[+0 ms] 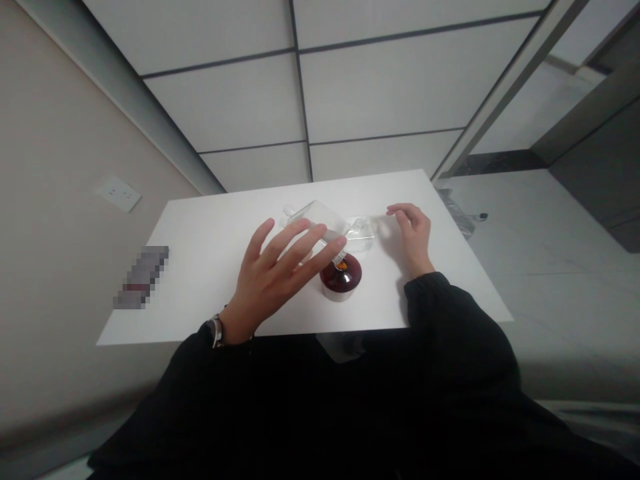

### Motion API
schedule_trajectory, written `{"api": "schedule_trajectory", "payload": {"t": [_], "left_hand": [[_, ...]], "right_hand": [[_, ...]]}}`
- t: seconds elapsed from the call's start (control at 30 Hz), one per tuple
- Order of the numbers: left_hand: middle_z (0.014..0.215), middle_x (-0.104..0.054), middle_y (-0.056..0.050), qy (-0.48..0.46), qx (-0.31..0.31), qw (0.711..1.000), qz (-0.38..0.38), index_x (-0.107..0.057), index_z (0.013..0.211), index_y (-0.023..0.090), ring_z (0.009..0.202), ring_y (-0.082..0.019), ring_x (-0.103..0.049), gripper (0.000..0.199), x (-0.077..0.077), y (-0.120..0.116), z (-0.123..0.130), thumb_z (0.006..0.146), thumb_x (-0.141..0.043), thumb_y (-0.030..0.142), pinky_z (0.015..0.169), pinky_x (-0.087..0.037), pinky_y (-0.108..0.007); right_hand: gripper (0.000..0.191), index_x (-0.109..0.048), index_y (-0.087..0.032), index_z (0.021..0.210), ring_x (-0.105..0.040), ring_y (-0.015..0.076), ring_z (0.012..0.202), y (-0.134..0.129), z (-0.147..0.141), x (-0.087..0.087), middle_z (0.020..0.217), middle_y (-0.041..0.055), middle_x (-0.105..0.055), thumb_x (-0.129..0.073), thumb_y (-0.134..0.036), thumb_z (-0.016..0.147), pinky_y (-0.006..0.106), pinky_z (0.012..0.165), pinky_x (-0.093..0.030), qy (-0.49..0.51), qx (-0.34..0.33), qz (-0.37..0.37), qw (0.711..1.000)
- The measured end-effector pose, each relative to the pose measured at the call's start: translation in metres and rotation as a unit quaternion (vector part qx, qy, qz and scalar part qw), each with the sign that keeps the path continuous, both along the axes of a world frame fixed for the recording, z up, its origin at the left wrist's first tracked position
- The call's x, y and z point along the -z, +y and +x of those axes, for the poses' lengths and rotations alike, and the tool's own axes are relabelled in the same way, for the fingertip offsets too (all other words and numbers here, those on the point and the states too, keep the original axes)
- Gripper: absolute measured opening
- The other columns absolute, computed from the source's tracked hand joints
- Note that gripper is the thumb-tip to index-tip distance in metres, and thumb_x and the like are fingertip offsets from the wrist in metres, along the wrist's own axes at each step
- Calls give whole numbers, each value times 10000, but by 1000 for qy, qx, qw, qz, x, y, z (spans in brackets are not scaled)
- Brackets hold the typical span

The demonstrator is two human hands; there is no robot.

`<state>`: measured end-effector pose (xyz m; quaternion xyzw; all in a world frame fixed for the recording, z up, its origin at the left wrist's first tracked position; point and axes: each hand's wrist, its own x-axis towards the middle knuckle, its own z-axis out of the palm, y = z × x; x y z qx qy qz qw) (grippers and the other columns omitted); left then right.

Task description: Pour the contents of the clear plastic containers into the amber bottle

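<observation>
the left hand (280,273) reaches forward, fingers spread before a clear bottle (320,215) tipped neck-down at the opening of a dark red pot (345,277); whether it grips, i cannot tell. the right hand (414,233), loosely bent, holds nothing.

The lone head-worn view looks forward and down from close by onto the white table (300,312).

the jar (345,281) stood on the table (210,227). behind it was the bottle (326,212), neck at its opening; behind it and rightward, the tray (364,244). left of it was the left hand (273,273), right the right hand (415,233).
</observation>
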<state>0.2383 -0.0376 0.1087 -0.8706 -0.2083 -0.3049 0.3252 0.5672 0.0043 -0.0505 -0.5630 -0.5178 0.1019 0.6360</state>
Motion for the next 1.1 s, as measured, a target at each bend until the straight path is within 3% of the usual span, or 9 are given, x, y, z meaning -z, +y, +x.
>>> {"api": "schedule_trajectory", "payload": {"t": [0.2,0.47,0.83,1.1], "left_hand": [[1336,-783,-7,-13,14,999,-36,-554,1559,334,1367,-162,-660,611,3,0,-2,1002,-705,134,1370,-283,-348],[1334,-778,-17,-7,21,999,-26,-594,1526,302,1363,-162,-655,570,2,1,-1,995,-724,139,1385,-230,-339],[1365,-766,18,0,9,999,-41,-522,1580,407,1359,-162,-668,644,4,1,-3,1015,-682,141,1361,-331,-383],[1313,-782,14,3,10,1000,0,-603,1509,365,1314,-153,-681,538,2,2,-1,1017,-707,176,1371,-303,-357]], "right_hand": [[267,-771,-286,952,-697,270,1005,0,0,0,947,27,-790,-617,-502,979,496,995,-490,6,-5,0,1000],[293,-765,-283,951,-691,271,1023,0,-1,0,953,33,-785,-606,-527,983,500,1012,-490,2,-3,-4,1000],[301,-765,-284,950,-693,267,1011,-1,-1,-2,943,28,-788,-598,-531,990,500,1008,-494,-4,1,-3,1000],[282,-768,-280,950,-696,265,1001,0,-1,0,942,27,-784,-615,-514,989,496,1003,-488,3,-7,5,1000]]}}
